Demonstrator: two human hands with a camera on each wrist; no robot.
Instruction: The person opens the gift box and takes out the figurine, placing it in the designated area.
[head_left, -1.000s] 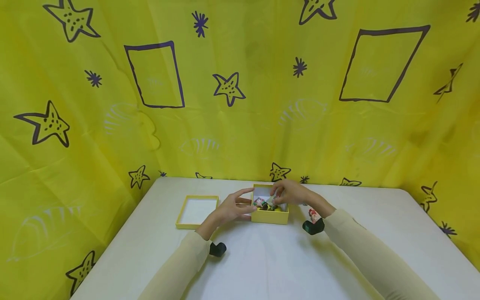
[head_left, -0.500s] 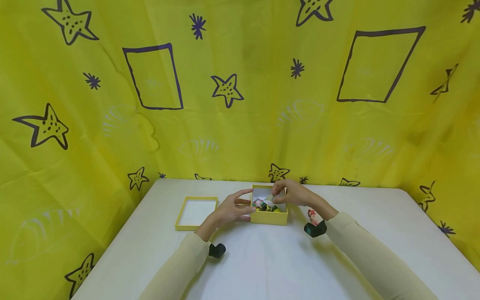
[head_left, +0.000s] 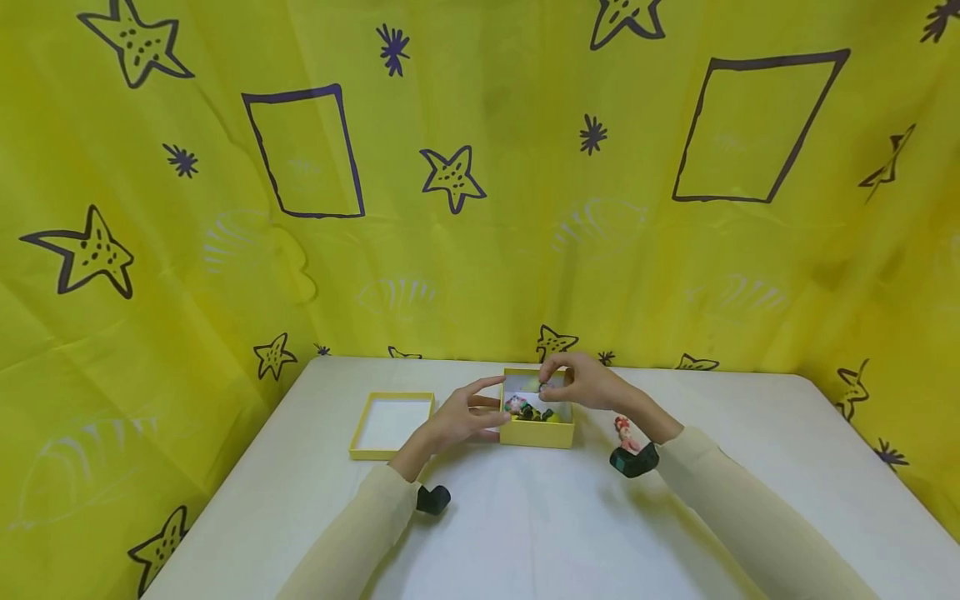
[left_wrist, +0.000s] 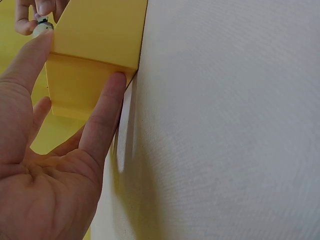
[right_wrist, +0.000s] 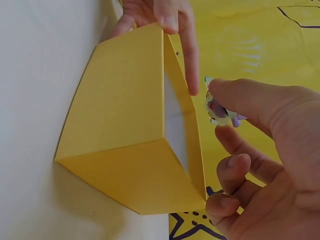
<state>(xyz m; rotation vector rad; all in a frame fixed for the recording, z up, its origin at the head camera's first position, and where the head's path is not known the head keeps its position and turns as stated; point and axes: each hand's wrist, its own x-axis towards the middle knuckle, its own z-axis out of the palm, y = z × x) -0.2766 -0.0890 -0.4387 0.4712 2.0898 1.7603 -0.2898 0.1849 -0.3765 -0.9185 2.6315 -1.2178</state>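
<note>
A yellow box (head_left: pixel 537 434) with a white inside stands on the table, holding several small colourful figurines (head_left: pixel 528 408). My left hand (head_left: pixel 459 416) touches its left end with fairly straight fingers; in the left wrist view the thumb reaches the upper rim and a fingertip (left_wrist: pixel 117 80) meets a lower corner. Over the box's open top, my right hand (head_left: pixel 583 382) pinches a small pale figurine (right_wrist: pixel 220 106) with lavender parts between thumb and index finger. The right hand's other fingers curl loosely below it. The lower part of the box's inside is hidden in both wrist views.
A yellow-rimmed lid (head_left: pixel 392 427), white inside, lies left of the box. Another figurine (head_left: pixel 622 427), red and pink, is on the table near my right wrist. The white table (head_left: pixel 517 517) ends at a yellow patterned curtain (head_left: pixel 480 275).
My right hand has shifted slightly left and up with the pale figurine, which is now higher over the box. The left hand keeps its place at the box's end.
</note>
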